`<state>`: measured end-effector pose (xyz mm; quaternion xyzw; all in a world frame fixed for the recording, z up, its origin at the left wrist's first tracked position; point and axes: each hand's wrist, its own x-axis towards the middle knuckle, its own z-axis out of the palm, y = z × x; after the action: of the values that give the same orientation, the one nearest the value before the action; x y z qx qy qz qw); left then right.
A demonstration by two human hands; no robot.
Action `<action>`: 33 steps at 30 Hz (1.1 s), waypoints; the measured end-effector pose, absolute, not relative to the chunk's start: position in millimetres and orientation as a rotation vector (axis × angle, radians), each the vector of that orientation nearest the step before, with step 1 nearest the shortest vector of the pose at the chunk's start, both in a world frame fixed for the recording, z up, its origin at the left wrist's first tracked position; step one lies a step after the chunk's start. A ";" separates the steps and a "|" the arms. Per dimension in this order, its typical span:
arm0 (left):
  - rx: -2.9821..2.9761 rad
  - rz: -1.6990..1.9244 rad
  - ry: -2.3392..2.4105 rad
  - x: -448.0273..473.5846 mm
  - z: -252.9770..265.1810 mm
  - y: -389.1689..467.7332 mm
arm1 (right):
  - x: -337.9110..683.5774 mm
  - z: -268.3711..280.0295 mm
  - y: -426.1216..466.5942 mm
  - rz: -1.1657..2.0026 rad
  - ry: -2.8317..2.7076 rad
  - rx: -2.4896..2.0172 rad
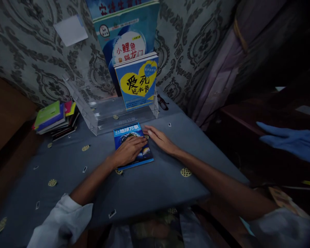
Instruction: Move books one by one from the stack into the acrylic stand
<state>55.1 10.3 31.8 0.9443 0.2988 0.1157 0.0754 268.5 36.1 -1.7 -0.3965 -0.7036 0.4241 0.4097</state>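
Note:
A thin blue book (144, 156) with a picture of the Earth on its cover lies flat on the table. My left hand (129, 150) rests palm down across the cover, fingers stretched out and hiding part of the picture. Beside the book's right edge is my right hand (161, 139), its fingers extended and nothing held in them. Just beyond the book stands a clear acrylic rack (91, 119). On the rack's right side, a blue and yellow book (138, 84) leans upright in front of taller blue-green books (129, 38).
A stack of notebooks (53, 119) sits at the table's back left. Eyeglasses (163, 102) lie behind the rack's right end. The patterned wall (173, 44) rises behind the table (74, 162). At far right is a blue glove (291, 139); whether a hand fills it is unclear.

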 end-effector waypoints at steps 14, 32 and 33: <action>2.842 0.177 0.744 57.6 38.8 -51.9 | 269.6 -2.4 32.8 0.897 -1.952 -0.892; 2.529 0.636 1.442 -52.1 15.6 47.2 | 272.5 -8.1 27.3 0.490 -2.416 -0.942; 2.532 0.629 1.426 -53.1 15.3 45.1 | 272.5 -8.1 27.1 0.485 -2.419 -0.943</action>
<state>-53.1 45.1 15.3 0.8486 0.4779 0.2108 0.0840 272.5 27.1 -8.1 -0.3460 -0.8873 0.1779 0.2475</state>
